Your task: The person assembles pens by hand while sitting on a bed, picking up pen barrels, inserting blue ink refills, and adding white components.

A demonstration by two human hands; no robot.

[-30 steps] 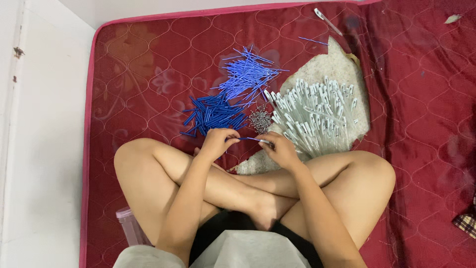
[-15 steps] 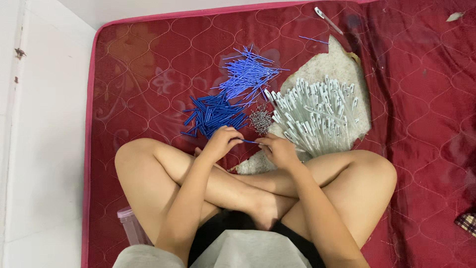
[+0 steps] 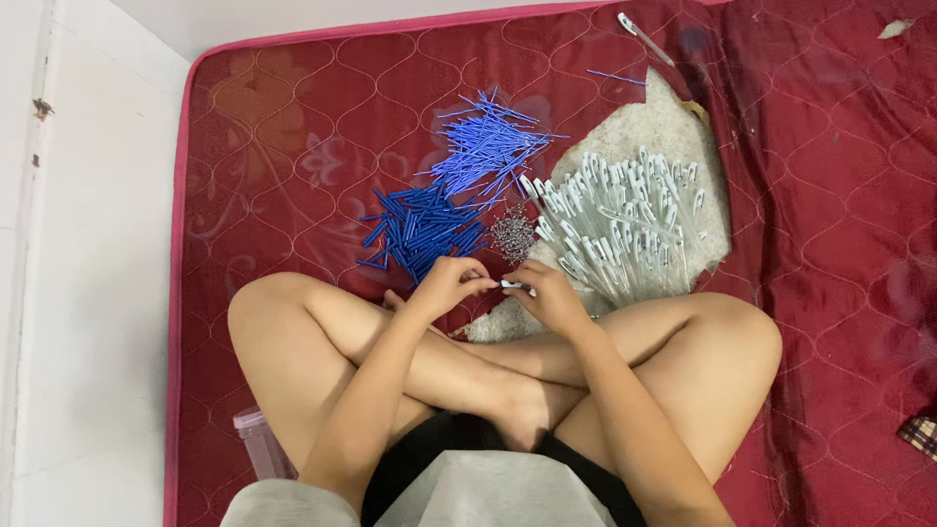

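I sit cross-legged on a red quilted mattress [image 3: 293, 127]. My left hand [image 3: 447, 283] and my right hand [image 3: 549, 295] meet just above my crossed legs, both pinching a small white pen part [image 3: 511, 284] between the fingertips. Right in front of the hands lie a pile of dark blue pen caps [image 3: 420, 229], a heap of thin blue refills [image 3: 488, 146], a small cluster of tiny metal springs [image 3: 511, 234] and a big pile of white pen barrels [image 3: 625, 220].
The white barrels rest on a pale worn cloth [image 3: 644, 127]. A single pen [image 3: 644, 37] lies near the mattress's far edge. A clear plastic container [image 3: 262, 441] stands by my left thigh. White floor [image 3: 88, 293] borders the mattress on the left.
My hands have stayed close together in the same spot; the fingers shift slightly around the small part. The piles have not moved.
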